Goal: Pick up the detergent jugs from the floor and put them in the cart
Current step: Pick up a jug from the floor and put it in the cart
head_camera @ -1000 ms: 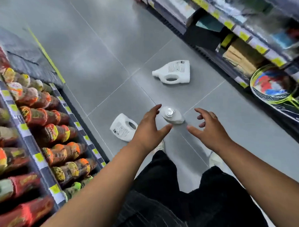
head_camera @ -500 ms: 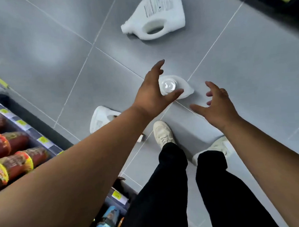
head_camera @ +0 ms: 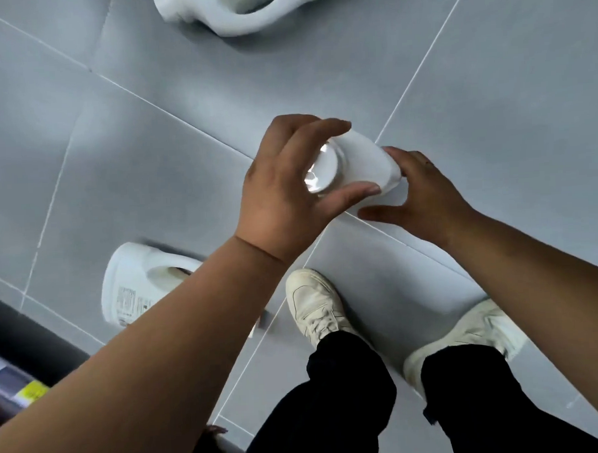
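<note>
Three white detergent jugs are on the grey tiled floor. The middle jug [head_camera: 360, 162] stands upright just ahead of my feet, its round cap facing up at me. My left hand [head_camera: 282, 192] wraps around its cap and neck, thumb on the near side and fingers on the far side. My right hand [head_camera: 426, 193] cups the jug's right side, fingers behind it and thumb spread below. A second jug [head_camera: 247, 19] lies on its side at the top edge. The third jug [head_camera: 132, 281] lies at the left, partly hidden by my left forearm. No cart is in view.
My two white shoes [head_camera: 314, 304] [head_camera: 473, 328] stand close behind the middle jug. The dark base of a shelf unit [head_camera: 21, 341] with yellow price tags runs along the lower left corner. Bare floor tiles stretch to the right and upper left.
I have bent lower, so the floor is much nearer. Both hands, spread apart above the middle jug before, have come down and closed onto it.
</note>
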A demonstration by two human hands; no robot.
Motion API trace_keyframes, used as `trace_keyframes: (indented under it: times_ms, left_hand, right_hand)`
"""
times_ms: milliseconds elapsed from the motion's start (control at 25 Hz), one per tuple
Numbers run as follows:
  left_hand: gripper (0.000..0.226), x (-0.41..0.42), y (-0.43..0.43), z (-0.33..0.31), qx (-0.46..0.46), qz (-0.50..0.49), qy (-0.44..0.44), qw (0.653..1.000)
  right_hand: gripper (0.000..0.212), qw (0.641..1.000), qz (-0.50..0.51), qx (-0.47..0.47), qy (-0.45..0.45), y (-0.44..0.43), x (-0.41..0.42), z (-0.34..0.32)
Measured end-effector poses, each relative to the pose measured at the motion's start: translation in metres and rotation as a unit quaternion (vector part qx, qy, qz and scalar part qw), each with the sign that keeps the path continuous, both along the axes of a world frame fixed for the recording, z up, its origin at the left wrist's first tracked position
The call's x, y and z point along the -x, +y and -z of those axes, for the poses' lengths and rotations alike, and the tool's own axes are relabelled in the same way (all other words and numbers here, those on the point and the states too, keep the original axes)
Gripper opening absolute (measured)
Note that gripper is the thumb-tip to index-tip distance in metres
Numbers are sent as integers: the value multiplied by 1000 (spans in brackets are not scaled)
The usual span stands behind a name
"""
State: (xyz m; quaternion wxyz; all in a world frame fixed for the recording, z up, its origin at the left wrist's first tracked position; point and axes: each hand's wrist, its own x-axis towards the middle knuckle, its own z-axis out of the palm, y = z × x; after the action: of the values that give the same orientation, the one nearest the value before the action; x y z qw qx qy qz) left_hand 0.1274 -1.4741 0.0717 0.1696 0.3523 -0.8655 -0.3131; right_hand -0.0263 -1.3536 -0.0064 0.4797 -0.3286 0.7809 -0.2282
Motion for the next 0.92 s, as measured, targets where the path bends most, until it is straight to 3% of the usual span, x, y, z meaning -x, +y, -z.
trace_keyframes:
  times_ms: [160, 240, 520, 680, 920]
  left_hand:
    - [51, 13, -17, 2, -14, -25, 40, 999]
    - [43, 26, -34, 2, -35, -53, 51, 997]
    - [19, 58, -67, -2, -77, -80, 29, 993]
    - [16, 60, -71, -8, -177, -125, 28, 976]
    - [16, 71, -26, -29, -312, -165, 35, 935]
  right_hand:
    - [63, 995, 86, 35, -44, -9, -2, 17]
    - [53, 989, 129, 40, -52, -18, -2, 21]
    - [68, 972, 207, 25, -105, -43, -5, 18]
    - [77, 970, 225, 6, -92, -37, -5, -8]
    - [53, 977, 207, -22, -42, 26, 15, -64]
